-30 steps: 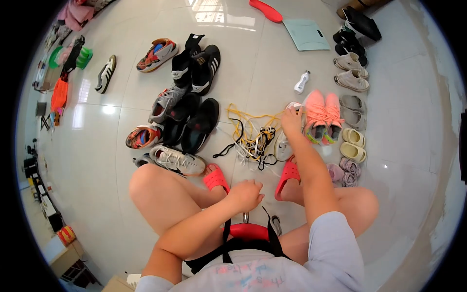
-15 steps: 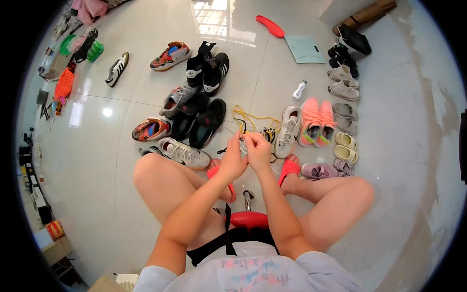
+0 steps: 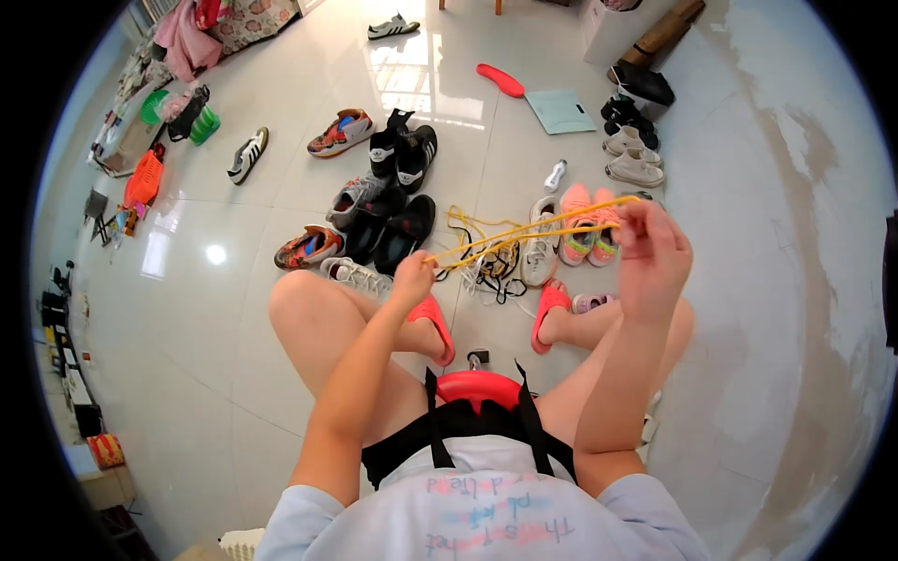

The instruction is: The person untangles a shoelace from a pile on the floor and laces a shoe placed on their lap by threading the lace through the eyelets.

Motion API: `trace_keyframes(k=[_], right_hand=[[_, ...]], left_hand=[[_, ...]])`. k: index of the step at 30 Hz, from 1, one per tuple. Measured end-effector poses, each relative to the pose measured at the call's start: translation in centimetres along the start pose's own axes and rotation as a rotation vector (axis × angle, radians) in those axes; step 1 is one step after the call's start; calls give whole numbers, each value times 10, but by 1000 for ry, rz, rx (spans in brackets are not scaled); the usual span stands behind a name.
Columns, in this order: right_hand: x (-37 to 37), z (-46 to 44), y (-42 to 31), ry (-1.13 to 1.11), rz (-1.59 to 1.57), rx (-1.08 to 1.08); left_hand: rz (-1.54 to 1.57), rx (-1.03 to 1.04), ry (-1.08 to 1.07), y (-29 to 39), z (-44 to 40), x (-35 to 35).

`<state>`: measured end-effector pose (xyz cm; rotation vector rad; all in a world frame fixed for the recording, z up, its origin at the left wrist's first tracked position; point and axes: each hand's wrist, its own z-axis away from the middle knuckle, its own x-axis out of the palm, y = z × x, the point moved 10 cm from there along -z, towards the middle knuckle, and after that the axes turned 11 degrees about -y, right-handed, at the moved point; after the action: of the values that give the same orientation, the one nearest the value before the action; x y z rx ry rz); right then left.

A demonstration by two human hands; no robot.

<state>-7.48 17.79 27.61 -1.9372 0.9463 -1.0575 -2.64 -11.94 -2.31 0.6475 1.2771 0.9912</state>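
Note:
A yellow shoelace (image 3: 528, 231) is stretched in doubled strands between my two hands. My left hand (image 3: 414, 279) is closed on its one end, above the left knee's inner side. Higher and to the right, my right hand (image 3: 653, 248) pinches the other end, with the strands looped at its fingertips. Below the stretched lace, a tangle of black, white and yellow shoelaces (image 3: 493, 271) lies on the floor between my feet. A white sneaker (image 3: 541, 245) stands right of the tangle, partly crossed by the lace. Behind it are pink sneakers (image 3: 576, 245), also partly covered.
Several shoes, among them a black shoe (image 3: 406, 232) and a patterned sneaker (image 3: 310, 247), stand at the left. A white bottle (image 3: 556, 175), a pale blue scale (image 3: 561, 113) and a red insole (image 3: 499, 79) lie farther off. White shoes (image 3: 635, 167) line the right wall.
My hands were close together over the shoelace tangle. They have now moved apart, the right one up and rightward, drawing the yellow shoelace out between them. The view has shifted.

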Motion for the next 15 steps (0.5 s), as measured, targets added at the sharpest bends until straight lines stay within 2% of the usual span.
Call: trace_keyframes(k=[2, 3, 4, 6, 7, 9, 11, 13, 15], right_hand=[[-23, 18, -8, 14, 20, -14], [-31, 27, -6, 32, 42, -16], [-32, 35, -3, 33, 30, -26], [-42, 56, 16, 131, 441, 169], [-40, 64, 27, 130, 428, 168], [-25, 81, 69, 1, 510, 410], [18, 94, 71, -75, 552, 435], [63, 100, 77, -193, 419, 191], [93, 110, 90, -251, 373, 228]], left_hand=[[447, -194, 66, -11, 15, -18], [509, -84, 143, -1, 18, -35], [394, -4, 143, 12, 20, -53], [455, 153, 151, 50, 35, -75], [518, 211, 119, 81, 48, -81], [576, 329, 84, 151, 79, -88], [605, 435, 28, 208, 109, -90], [610, 510, -42, 254, 143, -86], [613, 582, -108, 282, 176, -89]])
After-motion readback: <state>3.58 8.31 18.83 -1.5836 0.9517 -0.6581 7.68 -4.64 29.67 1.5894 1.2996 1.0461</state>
